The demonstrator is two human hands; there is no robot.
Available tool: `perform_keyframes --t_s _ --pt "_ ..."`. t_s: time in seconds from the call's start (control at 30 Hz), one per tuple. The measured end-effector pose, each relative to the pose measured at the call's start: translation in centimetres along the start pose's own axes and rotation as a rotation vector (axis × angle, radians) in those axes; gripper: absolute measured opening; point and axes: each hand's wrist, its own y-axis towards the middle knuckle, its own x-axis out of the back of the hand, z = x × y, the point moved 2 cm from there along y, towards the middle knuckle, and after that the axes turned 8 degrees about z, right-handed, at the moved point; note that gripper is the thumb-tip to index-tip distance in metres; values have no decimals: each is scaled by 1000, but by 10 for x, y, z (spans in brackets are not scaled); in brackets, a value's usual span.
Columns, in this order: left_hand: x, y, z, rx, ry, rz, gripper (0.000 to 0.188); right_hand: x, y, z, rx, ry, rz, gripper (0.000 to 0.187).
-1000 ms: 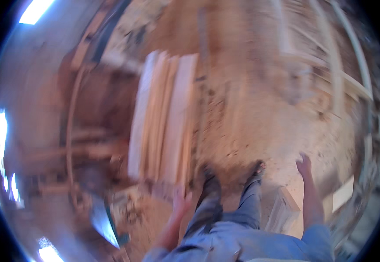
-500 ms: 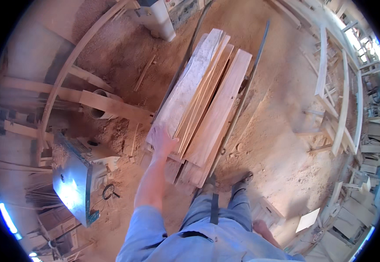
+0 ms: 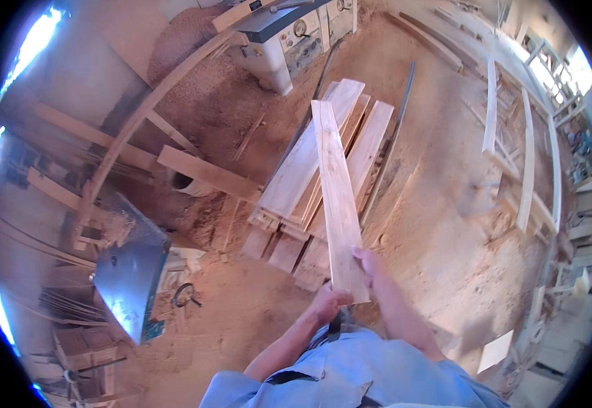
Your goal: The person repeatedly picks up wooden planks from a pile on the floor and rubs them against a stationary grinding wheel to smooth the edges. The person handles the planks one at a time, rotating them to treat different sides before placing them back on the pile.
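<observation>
Head view: both hands [image 3: 329,304] curl around the near end of a plank [image 3: 337,190].

Stack of boards [image 3: 289,173], with a held plank [image 3: 339,197] extending over it from the near side.
Before the stack: the left hand [image 3: 330,301] and right hand [image 3: 372,267]. Behind it and slightly left, a machine [image 3: 307,47]; left of its near end, a second machine [image 3: 129,272]; well to its right, long timbers [image 3: 528,163].
</observation>
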Motion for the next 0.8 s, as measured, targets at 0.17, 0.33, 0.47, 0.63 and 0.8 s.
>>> perform_keyframes --t_s 0.17,0.33,0.47,0.63,0.8 --pt "-6 -66 35 237 312 54 47 -8 -88 -40 122 -798 -294 31" --pt "-14 -67 32 23 46 -153 43 60 -137 -62 353 -984 -310 37" --pt "50 -57 -27 -267 -93 -189 33 51 -197 -62 420 -1316 -192 44" --pt "84 -117 -113 -576 -299 -212 34 -8 -244 -81 291 -1210 38 45" --pt "180 -208 -129 -704 -607 -434 35 -59 -195 -130 126 -1313 242 44"
